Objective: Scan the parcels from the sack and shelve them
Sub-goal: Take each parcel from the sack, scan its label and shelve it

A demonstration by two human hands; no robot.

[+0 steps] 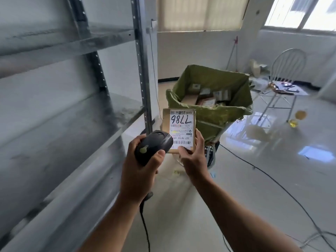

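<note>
parcel (165,124): plain brown cardboard
label (182,130): white, with big black handwritten digits, black barcode stripes, fine print and a short yellow smear
scanner (152,146): black, with a dull yellow-green spot on top
sack (209,113): olive green, no pattern
shelf (72,44): grey metal, with rows of small punched holes down the uprights
floor (254,188): glossy pale grey-white, with bright window reflections
chair (287,64): white, with fanned thin spokes in the back
blind (200,13): cream, with vertical stripes

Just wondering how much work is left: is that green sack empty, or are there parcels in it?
Not empty. The green sack stands open, and several parcels show inside it; how many, cannot tell.
</note>
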